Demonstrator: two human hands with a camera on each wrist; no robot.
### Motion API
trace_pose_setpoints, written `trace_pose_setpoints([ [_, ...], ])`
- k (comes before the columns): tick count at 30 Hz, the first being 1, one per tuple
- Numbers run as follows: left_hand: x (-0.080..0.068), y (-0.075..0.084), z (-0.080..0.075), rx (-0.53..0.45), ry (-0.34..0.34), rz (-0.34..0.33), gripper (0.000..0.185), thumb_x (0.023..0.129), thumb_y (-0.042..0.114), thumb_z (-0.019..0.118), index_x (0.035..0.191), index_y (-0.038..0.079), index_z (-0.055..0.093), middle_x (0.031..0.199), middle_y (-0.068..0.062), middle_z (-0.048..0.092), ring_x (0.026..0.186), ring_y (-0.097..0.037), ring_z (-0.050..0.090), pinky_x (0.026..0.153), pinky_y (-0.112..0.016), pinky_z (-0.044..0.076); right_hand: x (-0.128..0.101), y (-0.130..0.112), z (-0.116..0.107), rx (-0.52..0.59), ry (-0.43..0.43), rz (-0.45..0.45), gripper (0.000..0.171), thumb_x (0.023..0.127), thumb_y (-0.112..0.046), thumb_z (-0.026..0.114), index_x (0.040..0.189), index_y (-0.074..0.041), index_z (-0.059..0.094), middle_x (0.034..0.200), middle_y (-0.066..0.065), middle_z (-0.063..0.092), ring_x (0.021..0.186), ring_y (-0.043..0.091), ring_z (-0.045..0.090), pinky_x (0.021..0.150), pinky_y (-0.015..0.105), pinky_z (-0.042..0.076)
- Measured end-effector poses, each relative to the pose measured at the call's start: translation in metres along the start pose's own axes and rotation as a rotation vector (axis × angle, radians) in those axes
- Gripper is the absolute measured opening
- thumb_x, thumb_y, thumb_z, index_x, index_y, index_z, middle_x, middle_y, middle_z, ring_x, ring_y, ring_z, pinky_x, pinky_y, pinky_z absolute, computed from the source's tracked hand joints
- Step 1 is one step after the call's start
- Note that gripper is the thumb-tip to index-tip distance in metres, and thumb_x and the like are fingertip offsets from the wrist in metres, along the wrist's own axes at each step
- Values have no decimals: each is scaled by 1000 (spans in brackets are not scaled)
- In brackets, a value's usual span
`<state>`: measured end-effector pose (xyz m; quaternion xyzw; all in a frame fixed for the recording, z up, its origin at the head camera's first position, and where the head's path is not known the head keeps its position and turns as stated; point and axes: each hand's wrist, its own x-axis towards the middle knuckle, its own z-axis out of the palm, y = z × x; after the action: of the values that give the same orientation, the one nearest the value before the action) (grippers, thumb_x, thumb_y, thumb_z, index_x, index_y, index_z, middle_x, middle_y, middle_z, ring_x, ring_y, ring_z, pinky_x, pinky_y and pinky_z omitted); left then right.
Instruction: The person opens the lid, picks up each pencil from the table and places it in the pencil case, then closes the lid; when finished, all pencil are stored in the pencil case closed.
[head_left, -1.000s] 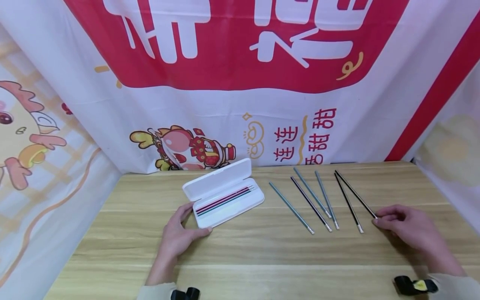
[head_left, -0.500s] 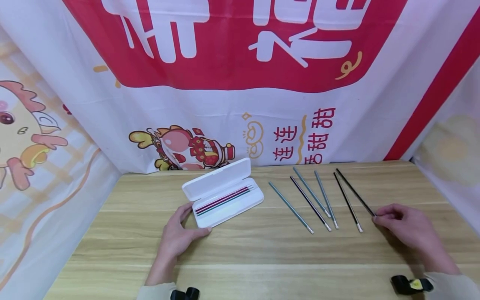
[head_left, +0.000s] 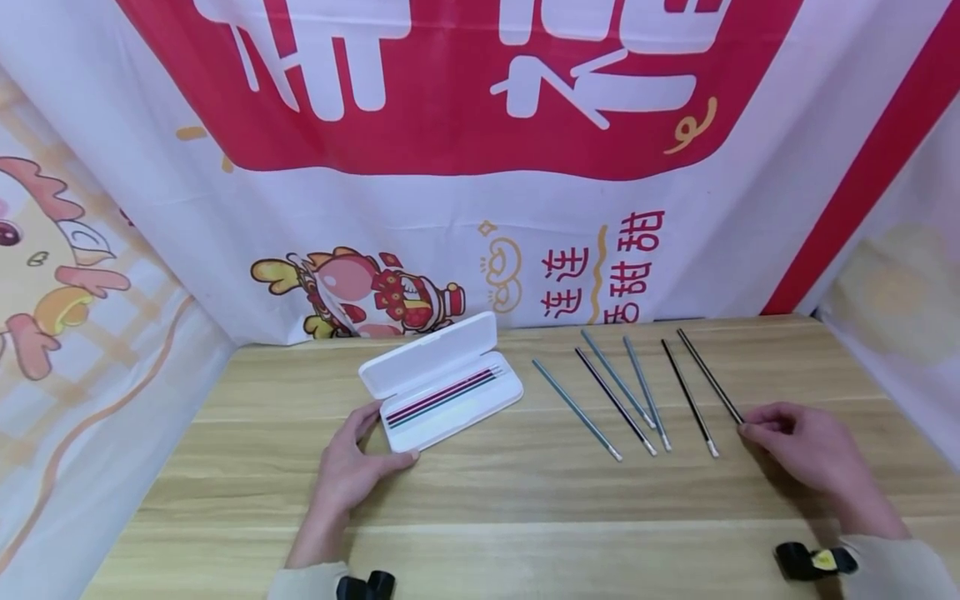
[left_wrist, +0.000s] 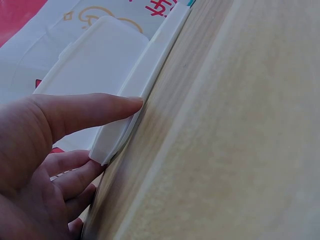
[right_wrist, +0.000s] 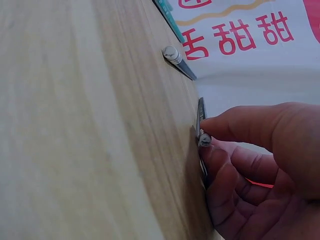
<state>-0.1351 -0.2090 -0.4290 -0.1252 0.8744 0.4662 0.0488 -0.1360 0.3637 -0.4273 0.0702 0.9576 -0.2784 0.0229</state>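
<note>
An open white pencil case (head_left: 450, 408) lies left of centre on the wooden table (head_left: 525, 500), with a few thin pencils (head_left: 442, 394) inside. My left hand (head_left: 371, 446) rests against its near-left corner, thumb straight along the front edge (left_wrist: 132, 102). The case's lid (left_wrist: 105, 60) shows in the left wrist view. Several loose pencils lie to the right. My right hand (head_left: 746, 427) pinches the near end of the rightmost black pencil (head_left: 708, 375) between thumb and fingers. Its metal-tipped end (right_wrist: 203, 139) shows at my fingertips, low on the table.
Beside the held one lie another black pencil (head_left: 686, 396), two grey-green pencils (head_left: 643, 392) (head_left: 615, 385), a dark one (head_left: 611, 400) and a grey-green one (head_left: 573, 408). A printed red and white cloth (head_left: 480, 208) hangs behind and at both sides.
The far end of the pinched black pencil has swung slightly right, away from its neighbour. My left hand stays at the case's corner. The view has shifted a little.
</note>
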Motion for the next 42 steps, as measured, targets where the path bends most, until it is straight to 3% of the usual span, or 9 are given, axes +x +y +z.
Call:
trace_pose_setpoints([
  [8,-1,1,-3,17,-9,-14,104,77,32,97,164,18,42,173,-16,40,165,-43,24,133,-71,14,3,-1,0,45,-71,29,40,109,-34,61,126,2,70,115,23,72,96,28,61,72,27,46],
  [16,10,10,-9,-2,7,-13,104,80,37,95,167,23,39,176,-11,36,167,-41,21,133,-71,13,17,-13,-6,88,-29,26,46,111,-38,57,130,3,67,122,28,67,102,34,57,77,32,45],
  [28,3,5,-4,15,-30,-48,104,80,36,95,166,23,39,176,-11,36,167,-41,21,133,-71,13,0,-6,0,117,-78,105,49,112,-39,55,136,3,63,125,28,64,104,35,57,74,30,48],
  [37,0,3,-1,17,-24,-37,101,80,37,95,164,23,42,175,-11,40,166,-42,23,132,-73,14,-1,-1,-2,235,-99,147,59,113,-43,51,146,6,55,125,21,62,96,23,57,67,26,54],
  [42,0,2,-1,17,-19,-35,101,80,37,95,164,23,42,174,-12,39,166,-42,24,132,-73,15,1,-4,-4,334,-132,154,65,113,-48,48,151,4,49,114,5,65,89,13,59,69,27,57],
])
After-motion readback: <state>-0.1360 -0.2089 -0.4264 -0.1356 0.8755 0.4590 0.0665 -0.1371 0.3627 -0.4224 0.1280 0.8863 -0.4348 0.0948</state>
